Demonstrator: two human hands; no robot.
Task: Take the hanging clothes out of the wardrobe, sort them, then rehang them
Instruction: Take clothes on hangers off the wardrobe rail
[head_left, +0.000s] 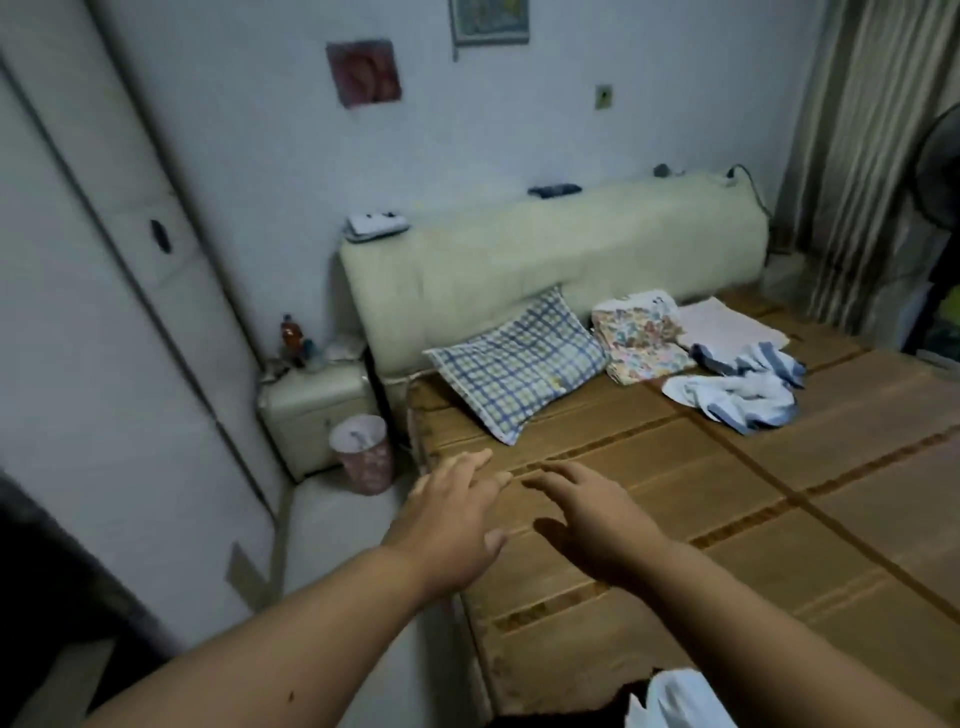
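A tall wardrobe (104, 338), doors closed, fills the left; any hanging clothes inside are hidden. A bed (727, 493) lies to the right. Over its near left edge hover the left hand (457, 514) and right hand (587, 519), both empty with fingers spread. The left hand is nearer the wardrobe.

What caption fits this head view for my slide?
Empty left hand and right hand hover over the bed mat before a checked pillow and folded cloths.

Left hand (457, 519), right hand (589, 525) above bed (779, 545)
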